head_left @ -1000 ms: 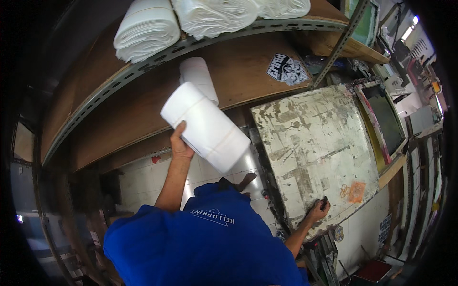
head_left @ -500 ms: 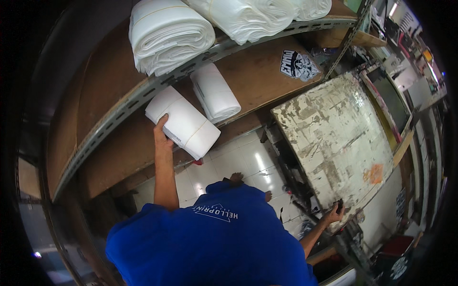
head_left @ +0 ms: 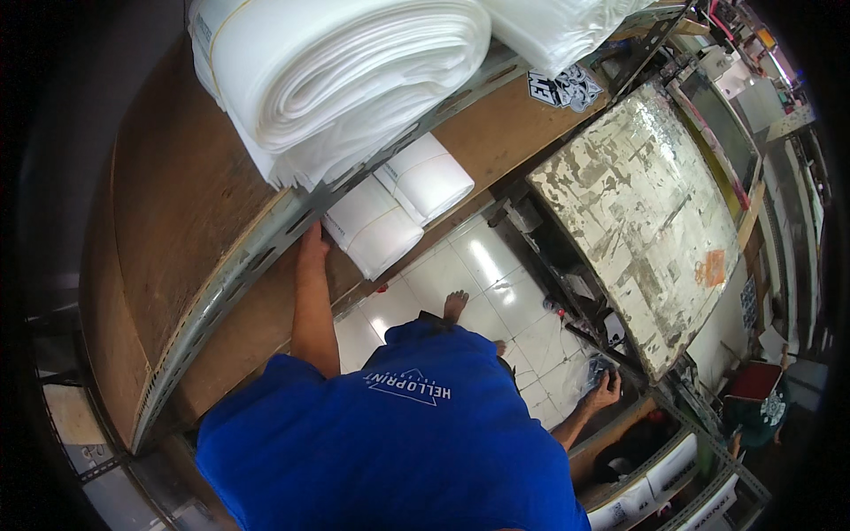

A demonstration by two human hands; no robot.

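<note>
On the lower wooden shelf, a white folded bundle with a band round it (head_left: 376, 232) lies against a second banded white bundle (head_left: 432, 180). My left hand (head_left: 313, 242) is at the near left end of the first bundle. The upper shelf's edge and the bundle hide its fingers, so its grip cannot be told. Off to the right, my right hand (head_left: 605, 390) is raised with fingers curled together beside the worn table. Something small and dark shows at its fingertips, too unclear to name.
Large white folded rolls (head_left: 372, 80) rest on the upper shelf, edged by a slotted metal rail (head_left: 266, 252). A paint-worn table (head_left: 646, 239) stands at right. Below is a white tiled floor (head_left: 447, 265). What seems another person in dark clothing (head_left: 757, 411) is at lower right.
My left hand has set the banded bundle down on the lower shelf, against the other one. My right hand has drawn back from the table's edge. The shelves look closer.
</note>
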